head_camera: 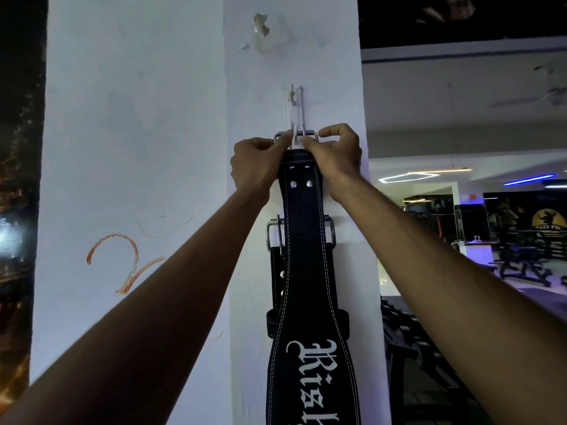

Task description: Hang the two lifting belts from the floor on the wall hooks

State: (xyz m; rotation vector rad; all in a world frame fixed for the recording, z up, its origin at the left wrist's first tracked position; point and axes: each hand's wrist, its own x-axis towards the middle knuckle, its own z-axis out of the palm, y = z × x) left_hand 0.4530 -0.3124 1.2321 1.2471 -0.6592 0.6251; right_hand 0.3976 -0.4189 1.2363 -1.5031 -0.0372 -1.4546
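White pillar (171, 148): painted, scuffed, an orange scrawl on its left face and a patch of torn tape near the top of its front face.

Wall hooks, white: upper hook (292, 95) bare; lower hook (295, 137) just below it, with a steel buckle (296, 135) held up against it.

Front belt (306, 271): black leather, white stitching, gothic white lettering on the wide lower part. It hangs straight down the pillar's front face from the buckle; top edge sits between the two hands.

Rear belt (277, 262): black, flat against the pillar behind the front belt, its own steel buckle (274, 233) showing at both sides, lower than the first.

Left hand (256, 167): closed, pinching the buckle's left end.

Right hand (336, 154): closed, pinching the buckle's right end beside the lower hook.

Gym benches (521, 265): dim, far right.
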